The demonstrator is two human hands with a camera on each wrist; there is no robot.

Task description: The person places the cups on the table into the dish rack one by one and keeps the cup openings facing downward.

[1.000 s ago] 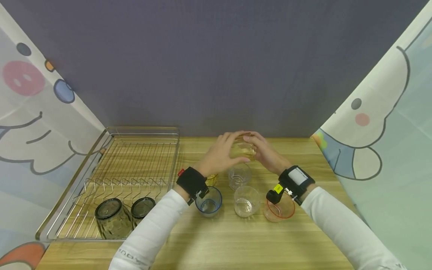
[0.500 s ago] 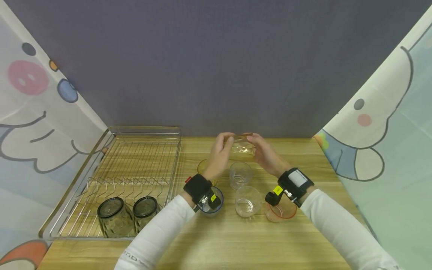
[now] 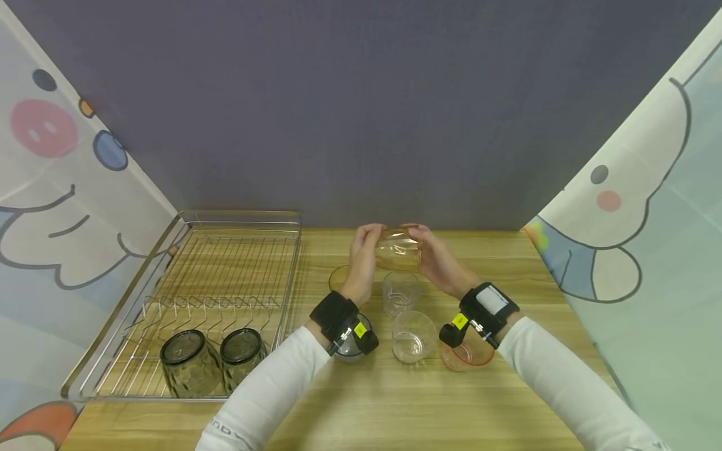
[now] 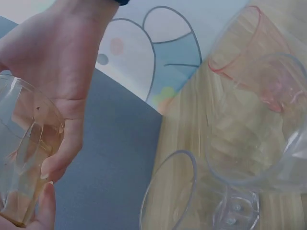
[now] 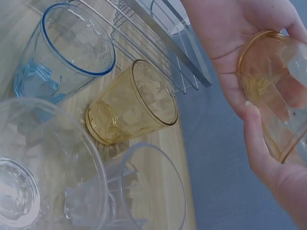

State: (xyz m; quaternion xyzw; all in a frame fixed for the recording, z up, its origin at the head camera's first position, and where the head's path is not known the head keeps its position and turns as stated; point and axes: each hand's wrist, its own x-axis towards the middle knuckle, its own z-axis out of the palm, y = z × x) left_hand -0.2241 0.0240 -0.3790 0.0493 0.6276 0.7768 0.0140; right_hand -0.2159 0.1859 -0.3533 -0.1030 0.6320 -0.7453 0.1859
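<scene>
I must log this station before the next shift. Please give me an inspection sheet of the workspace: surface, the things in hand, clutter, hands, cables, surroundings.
Surface: wooden table, bare wood at the near edge.
Things in hand: amber glass, held off the table on its side between both hands.
Clutter: yellow glass, blue-rimmed glass, two clear glasses and a pink-rimmed glass stand on the table; wire drying rack at left holds two dark glasses upside down.
Hands: left hand and right hand each grip the amber glass.
Cables: nothing seen.
Surroundings: grey back wall; cartoon-print curtains on both sides.
</scene>
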